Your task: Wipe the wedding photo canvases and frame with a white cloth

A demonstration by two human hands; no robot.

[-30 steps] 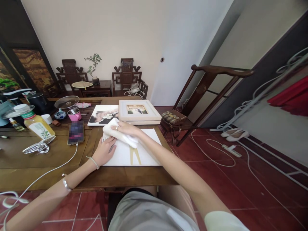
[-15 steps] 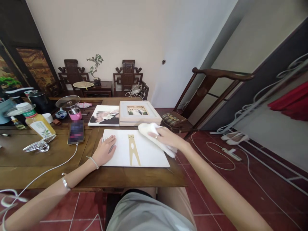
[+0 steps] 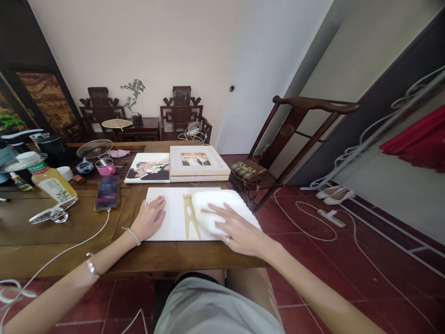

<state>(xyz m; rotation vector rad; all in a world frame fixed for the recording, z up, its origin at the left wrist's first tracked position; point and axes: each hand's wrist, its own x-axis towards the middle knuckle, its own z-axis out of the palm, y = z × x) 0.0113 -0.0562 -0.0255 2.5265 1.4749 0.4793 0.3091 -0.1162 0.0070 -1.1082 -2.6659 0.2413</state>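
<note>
A flat white board lies near the front edge of the wooden table, with a yellow cat-like figure with two long legs at its middle. My left hand rests open on the board's left side, fingers flat over some small print. On the right half a fluffy white cloth is spread out, covering that part of the board and reaching past its right edge. My right hand presses down on this cloth from above with its fingers stretched apart. The cloth's edge touches or nearly touches the yellow figure.
Behind the board are a photo panel and a white framed photo. Leftward stand a charging phone, a hair claw clip, a juice-coloured bottle and a pink cup. A wooden chair holds a plaid bag.
My right hand has moved left and toward me, from the board's upper right. The bunched cloth is now spread flatter beneath it. The left hand stays on the board.
</note>
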